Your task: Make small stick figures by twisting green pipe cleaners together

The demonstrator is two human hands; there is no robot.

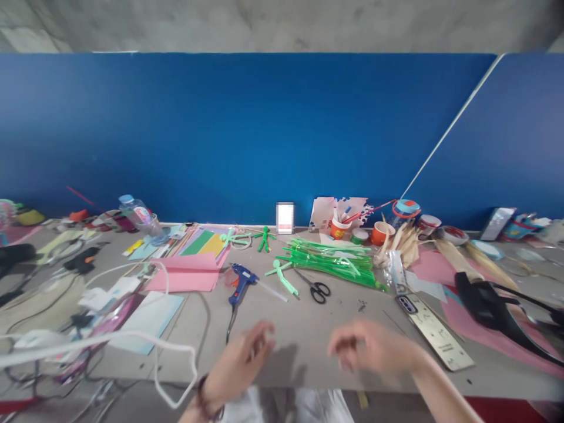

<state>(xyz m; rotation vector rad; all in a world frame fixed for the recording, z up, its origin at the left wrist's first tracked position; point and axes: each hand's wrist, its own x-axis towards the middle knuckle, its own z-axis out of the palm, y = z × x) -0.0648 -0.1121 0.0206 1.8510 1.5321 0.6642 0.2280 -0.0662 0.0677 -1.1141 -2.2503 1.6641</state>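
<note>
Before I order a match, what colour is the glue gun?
The glue gun is mainly blue (head view).

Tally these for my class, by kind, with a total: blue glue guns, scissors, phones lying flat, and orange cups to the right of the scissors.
Blue glue gun: 1
Scissors: 1
Phone lying flat: 1
Orange cups: 2
Total: 5

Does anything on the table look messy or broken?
The pale sheet behind the pen cup has a ragged edge, maybe torn or cut that way. Small dark bits lie scattered right of the scissors, like crumbs; I can't tell what they are.
</note>
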